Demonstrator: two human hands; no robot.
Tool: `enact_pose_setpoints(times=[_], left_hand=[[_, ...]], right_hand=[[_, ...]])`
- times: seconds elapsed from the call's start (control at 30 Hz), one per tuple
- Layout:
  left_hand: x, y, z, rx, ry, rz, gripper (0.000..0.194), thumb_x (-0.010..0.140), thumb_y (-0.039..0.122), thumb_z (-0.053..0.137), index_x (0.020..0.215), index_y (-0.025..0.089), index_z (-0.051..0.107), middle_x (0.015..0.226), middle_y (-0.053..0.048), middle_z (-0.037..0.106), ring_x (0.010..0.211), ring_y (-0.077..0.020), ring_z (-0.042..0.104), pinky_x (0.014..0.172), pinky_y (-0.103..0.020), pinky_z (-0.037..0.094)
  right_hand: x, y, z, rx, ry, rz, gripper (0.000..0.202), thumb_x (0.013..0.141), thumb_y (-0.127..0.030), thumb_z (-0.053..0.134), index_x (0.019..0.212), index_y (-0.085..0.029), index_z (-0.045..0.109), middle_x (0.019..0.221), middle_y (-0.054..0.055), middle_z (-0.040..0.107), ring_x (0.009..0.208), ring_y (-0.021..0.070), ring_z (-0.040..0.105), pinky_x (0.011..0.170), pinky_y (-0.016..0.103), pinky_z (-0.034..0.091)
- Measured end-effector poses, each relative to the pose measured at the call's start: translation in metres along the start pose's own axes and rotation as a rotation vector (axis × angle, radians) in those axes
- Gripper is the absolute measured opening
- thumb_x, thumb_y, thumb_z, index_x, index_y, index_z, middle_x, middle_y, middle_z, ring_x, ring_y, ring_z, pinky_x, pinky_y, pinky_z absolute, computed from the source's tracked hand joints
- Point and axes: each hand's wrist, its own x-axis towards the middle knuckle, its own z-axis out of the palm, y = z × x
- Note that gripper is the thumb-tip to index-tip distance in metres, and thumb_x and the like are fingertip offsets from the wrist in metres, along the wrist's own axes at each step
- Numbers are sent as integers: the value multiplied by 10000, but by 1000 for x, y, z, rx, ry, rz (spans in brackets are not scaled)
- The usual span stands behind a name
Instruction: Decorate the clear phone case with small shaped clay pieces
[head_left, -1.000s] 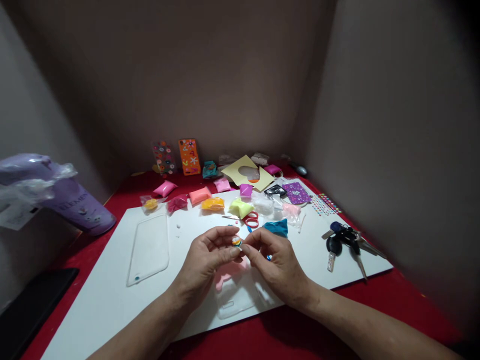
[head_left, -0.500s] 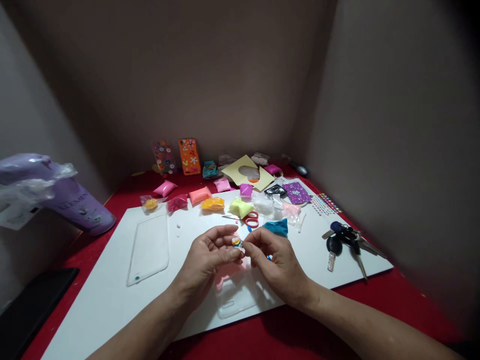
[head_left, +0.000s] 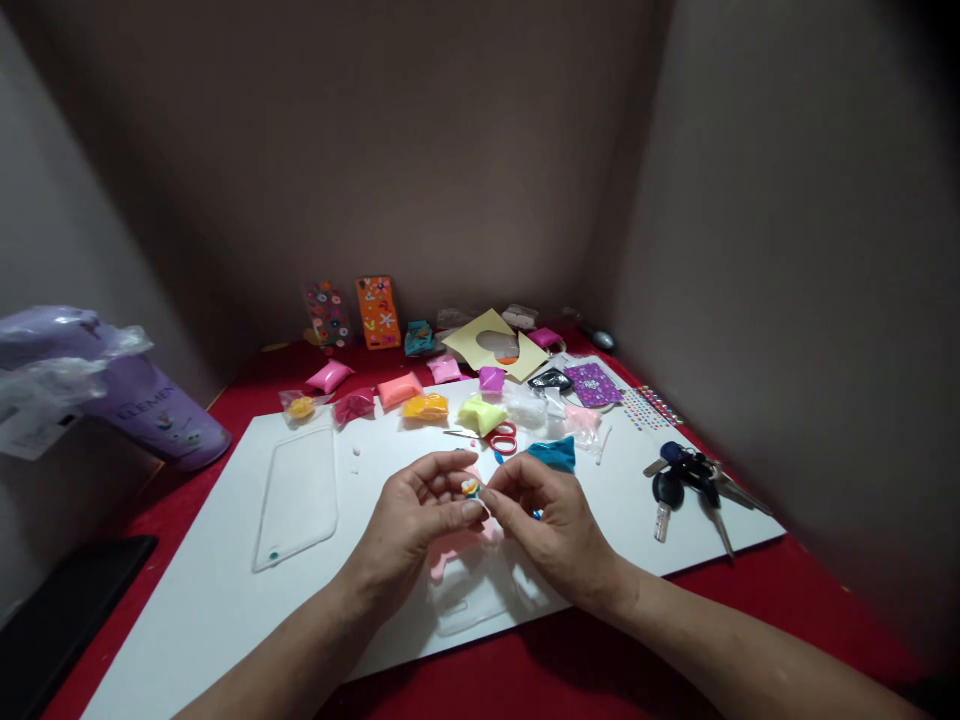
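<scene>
Small multicoloured piece (head_left: 470,488) slightly lower, turned

Small white, yellow and teal piece (head_left: 470,488): looks clay-like. Clear rectangular phone case (head_left: 298,495): smooth plastic. Flat white board (head_left: 202,560): smooth. Red table covering (head_left: 570,665): matt cloth.

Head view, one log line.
left hand: holds small multicolored piece | right hand: fingertips at its edge | beneath: clear case | beyond: red-handled scissors

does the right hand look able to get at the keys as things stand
Probably yes: only bare white board shows between the right hand and the keys, though that hand is busy at the small multicoloured piece.
</scene>
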Motion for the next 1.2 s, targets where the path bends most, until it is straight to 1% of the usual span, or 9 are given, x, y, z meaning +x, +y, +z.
enact_pose_setpoints(times=[0.13,0.23,0.33,0.47,0.63,0.77,1.03,1.2], left_hand=[[0,0,0,16,5,4,464,602,116,789,1029,127,610,800,-27,646,695,-143,646,641,-249,539],[-1,1,1,2,29,1,446,609,129,784,1022,124,613,790,-30,647,695,-152,650,641,-257,542],[-1,2,2,-9,42,-4,436,597,132,791,1000,136,624,757,-15,637,663,-148,645,613,-262,547],[0,3,2,0,52,5,429,587,136,801,983,140,636,733,-9,638,628,-138,639,553,-233,535],[-1,3,3,21,55,58,410,577,141,809,956,135,652,724,-17,665,632,-142,647,589,-246,547],[-1,3,3,68,43,76,436,594,150,801,1000,143,643,755,-30,684,652,-152,654,592,-251,547],[-3,4,3,157,19,144,405,616,140,786,1002,156,664,811,-43,690,754,-156,645,666,-242,539],[-3,4,2,124,21,115,406,603,148,795,987,160,663,785,-36,683,710,-162,649,598,-239,545]], right_hand=[[0,0,-1,20,-24,19,147,893,-263,517,774,-181,544,669,-18,557,584,99,511,543,224,406],[-1,-1,-2,30,-35,18,153,909,-252,486,795,-180,558,708,-5,579,608,104,523,561,230,420],[-2,-3,-3,20,-36,9,118,888,-253,524,806,-180,567,706,-3,591,607,109,533,546,230,418],[-2,-4,-2,14,-31,-5,90,872,-245,547,812,-181,570,708,1,602,617,115,544,534,230,415],[-2,-3,-2,12,-26,-14,112,880,-238,530,784,-183,551,682,-8,573,595,107,520,527,227,404],[-2,-3,-3,13,-26,-9,124,884,-248,529,780,-182,547,675,-14,558,594,103,510,535,224,401],[0,-1,-1,151,-54,110,232,871,-329,558,702,-175,520,629,-29,522,542,87,499,500,210,393],[0,-1,-2,207,-74,101,256,895,-359,517,723,-170,539,651,-19,543,535,84,505,505,209,405]])
